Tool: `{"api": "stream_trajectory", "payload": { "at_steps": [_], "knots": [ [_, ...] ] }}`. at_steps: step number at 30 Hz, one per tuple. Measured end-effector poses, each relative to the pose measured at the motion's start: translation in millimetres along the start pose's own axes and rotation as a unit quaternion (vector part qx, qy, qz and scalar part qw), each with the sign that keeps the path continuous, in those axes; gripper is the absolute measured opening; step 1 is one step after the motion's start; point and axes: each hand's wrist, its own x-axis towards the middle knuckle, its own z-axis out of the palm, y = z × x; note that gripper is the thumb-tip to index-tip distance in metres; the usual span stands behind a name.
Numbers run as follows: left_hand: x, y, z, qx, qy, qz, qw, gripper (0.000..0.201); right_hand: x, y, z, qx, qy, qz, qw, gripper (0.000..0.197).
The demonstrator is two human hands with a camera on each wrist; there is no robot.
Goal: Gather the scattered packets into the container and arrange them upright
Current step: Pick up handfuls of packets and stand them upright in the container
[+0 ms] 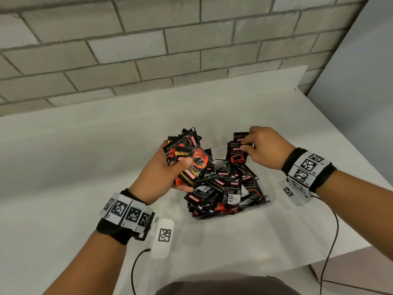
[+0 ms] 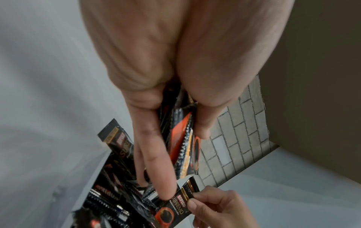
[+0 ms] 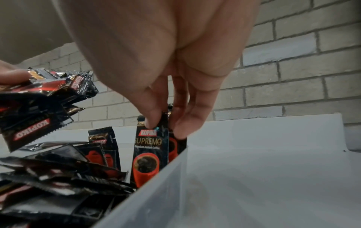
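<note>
A clear plastic container (image 1: 266, 194) (image 3: 156, 189) sits mid-table, full of black and red coffee packets (image 1: 223, 188) lying in a loose heap. My left hand (image 1: 168, 169) (image 2: 168, 162) grips a fanned bundle of packets (image 1: 187, 158) above the container's left side. At the far right corner my right hand (image 1: 258, 147) (image 3: 166, 123) pinches the tops of upright packets (image 1: 238, 153) (image 3: 150, 148), which stand against the container wall. In the left wrist view, my right hand (image 2: 215, 206) pinches one packet (image 2: 175, 205).
The white table (image 1: 85, 156) runs back to a grey brick wall (image 1: 148, 50). Its right edge (image 1: 361, 250) lies close to my right forearm. Cables (image 1: 331, 241) trail from both wrist cameras toward me.
</note>
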Motion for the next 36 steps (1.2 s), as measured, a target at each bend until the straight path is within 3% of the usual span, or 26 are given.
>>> {"api": "stream_trajectory", "payload": {
  "at_steps": [6,10,14,16,18,19,22,28,30,36],
  "knots": [
    [-0.8,-0.5,0.8,0.003,-0.003,-0.003,1.000,0.047,0.9,0.0,-1.9,-0.018,0.007,0.030,0.999,0.015],
    [-0.4,0.0,2.0,0.012,-0.007,-0.002,1.000,0.047,2.0,-5.4,-0.6,-0.072,0.025,0.051,0.996,0.025],
    [0.1,0.2,1.0,0.025,-0.005,0.002,1.000,0.044,4.1,-8.2,-1.7,-0.036,0.020,0.048,0.998,0.030],
    [-0.1,-0.3,-0.9,0.025,-0.005,0.003,1.000,0.045,2.4,-11.7,-3.7,-0.015,-0.025,0.014,0.999,0.024],
    [-0.3,-1.3,-3.2,0.025,-0.005,0.004,1.000,0.046,-1.3,-17.6,-6.4,0.002,-0.103,-0.012,0.995,0.006],
    [-0.3,-2.0,-4.1,0.023,-0.003,0.004,1.000,0.046,-3.1,-20.3,-6.3,0.003,-0.146,-0.018,0.989,0.006],
    [0.5,-4.0,-4.2,0.017,0.000,0.004,1.000,0.046,-4.6,-28.6,1.9,-0.049,-0.254,-0.033,0.965,0.039],
    [-0.4,-3.7,-1.6,0.020,-0.008,0.004,1.000,0.046,1.9,-37.6,16.9,-0.201,-0.335,-0.073,0.918,0.094],
    [-1.3,-4.5,-2.3,0.019,-0.006,0.004,1.000,0.046,1.4,-39.0,20.9,-0.233,-0.324,-0.089,0.913,0.089],
    [-3.5,-4.7,-7.2,0.017,0.001,0.003,1.000,0.047,-0.5,-38.8,13.3,-0.204,-0.291,-0.085,0.931,0.044]
  ]
}}
